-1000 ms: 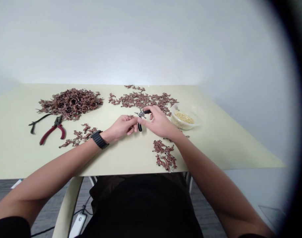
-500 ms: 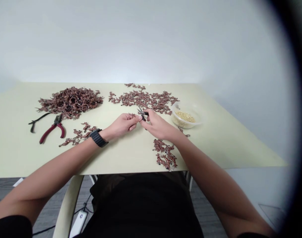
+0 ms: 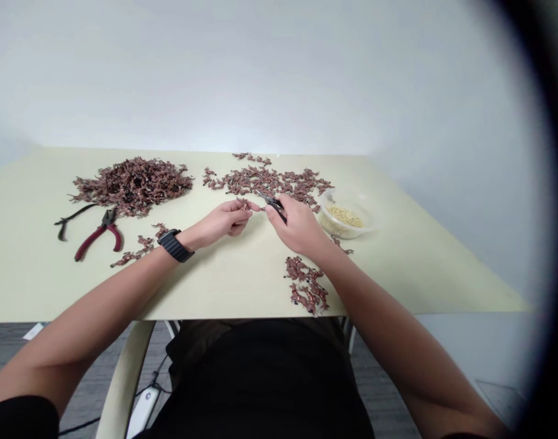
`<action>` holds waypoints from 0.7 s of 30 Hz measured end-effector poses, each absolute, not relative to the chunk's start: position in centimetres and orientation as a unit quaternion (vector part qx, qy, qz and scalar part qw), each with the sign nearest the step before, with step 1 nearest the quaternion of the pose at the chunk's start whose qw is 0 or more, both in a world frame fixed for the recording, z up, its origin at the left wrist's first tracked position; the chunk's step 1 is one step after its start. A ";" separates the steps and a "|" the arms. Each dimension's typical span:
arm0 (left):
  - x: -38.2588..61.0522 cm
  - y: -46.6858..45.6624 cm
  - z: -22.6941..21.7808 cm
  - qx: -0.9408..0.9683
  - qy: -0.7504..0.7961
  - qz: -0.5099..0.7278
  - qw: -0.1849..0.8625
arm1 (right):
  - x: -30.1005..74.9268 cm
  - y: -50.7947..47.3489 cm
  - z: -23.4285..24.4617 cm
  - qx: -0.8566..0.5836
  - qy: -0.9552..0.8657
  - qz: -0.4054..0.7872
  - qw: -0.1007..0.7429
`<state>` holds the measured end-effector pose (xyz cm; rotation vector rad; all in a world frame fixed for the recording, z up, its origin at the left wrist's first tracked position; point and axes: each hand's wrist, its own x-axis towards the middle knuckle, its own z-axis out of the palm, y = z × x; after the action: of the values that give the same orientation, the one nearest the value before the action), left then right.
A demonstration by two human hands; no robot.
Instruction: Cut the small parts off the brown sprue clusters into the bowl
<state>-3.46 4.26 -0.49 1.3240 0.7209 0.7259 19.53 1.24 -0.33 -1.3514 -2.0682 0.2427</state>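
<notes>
My left hand [image 3: 227, 221] is closed on a small brown animal figurine [image 3: 243, 205], pinched between thumb and fingers, with its upper part showing. Black-handled pliers [image 3: 276, 207] are gripped in my right hand [image 3: 297, 224], their metal jaws pointing up and left. The pliers stand just right of the left fingertips, apart from the figurine. Behind both hands lies a spread of similar brown figurines [image 3: 255, 180]. A clear plastic bowl [image 3: 369, 227] holding gold-coloured small metal pieces [image 3: 345, 215] stands right of my right hand.
A large heap of brown figurines [image 3: 132, 184] lies at the back left. In front of it are red-handled pliers [image 3: 100, 236] and a black tool [image 3: 63, 225]. Smaller figurine groups lie by my left wrist [image 3: 135, 253] and near the table's front edge [image 3: 306, 286].
My hands have drawn slightly apart. The pliers have moved right, away from the left fingers, and my left hand has shifted a little left with the figurine.
</notes>
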 end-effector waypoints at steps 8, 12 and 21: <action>-5.5 5.3 0.9 0.525 0.276 0.205 0.779 | 20.2 1.0 0.4 -0.413 -0.838 0.076 0.349; -5.8 5.3 1.2 0.533 0.280 0.149 0.784 | 20.8 1.1 0.7 -0.382 -0.855 0.085 0.341; -5.9 5.2 0.9 0.534 0.305 0.126 0.778 | 20.9 0.9 0.9 -0.363 -0.878 0.089 0.299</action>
<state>-5.95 5.24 0.92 1.1552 0.6596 0.2726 20.90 0.87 0.94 -0.9639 -2.3324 0.2366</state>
